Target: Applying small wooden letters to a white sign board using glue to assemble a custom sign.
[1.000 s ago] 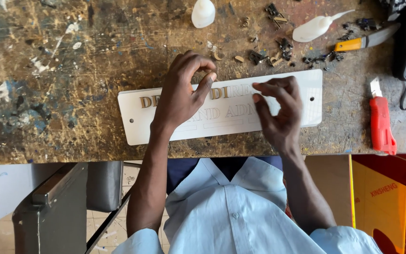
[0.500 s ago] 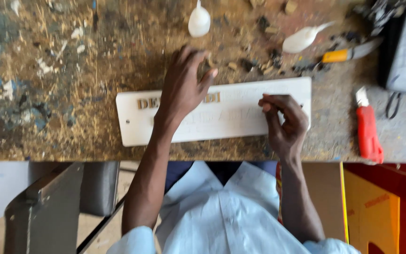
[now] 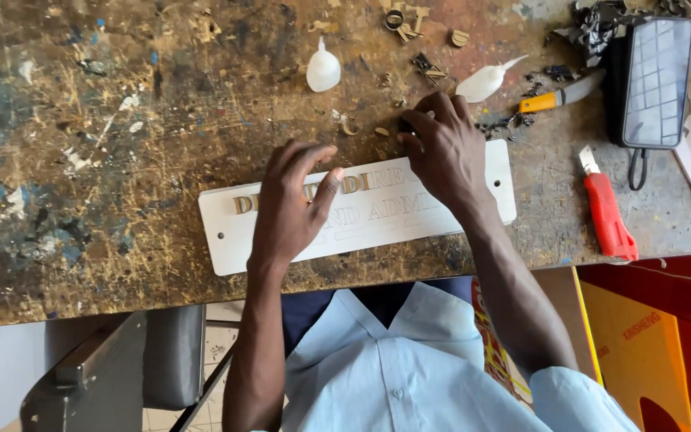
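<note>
Right hand (image 3: 441, 148): fingertips bunched together, pinching at a small dark cut-out piece on the bench just beyond the far edge of the white sign plaque (image 3: 485, 188); what exactly sits between the tips is too small to tell. A second ago this hand lay on the plaque's right end, fingers curled over the lettering; it has since reached up and off the board toward the scatter of loose wooden letters (image 3: 429, 72).

Left hand (image 3: 289, 204): fingers spread, palm down, flat on the plaque's middle, thumb out to the right beside the row of raised gold-brown letters (image 3: 365, 182). Earlier it was curled with fingertips at the plaque's top edge; now it presses lower and wider, holding nothing.

Plaque: long white rectangle, lying slightly tilted near the bench's front edge, screw holes at both ends, one row of letters fixed on, a fainter outlined row below. Roughly the same place on the bench as before.

Outward: two white glue bottles, one upright-looking teardrop (image 3: 323, 70), one lying on its side (image 3: 485, 80) just beyond the right hand. Yellow-handled knife (image 3: 557, 96) near that. Red utility knife (image 3: 608, 212) on the bench to the right of the plaque, apart from it. Black phone (image 3: 653, 80) at far right. Paint-spattered workbench (image 3: 81, 160) underneath all
</note>
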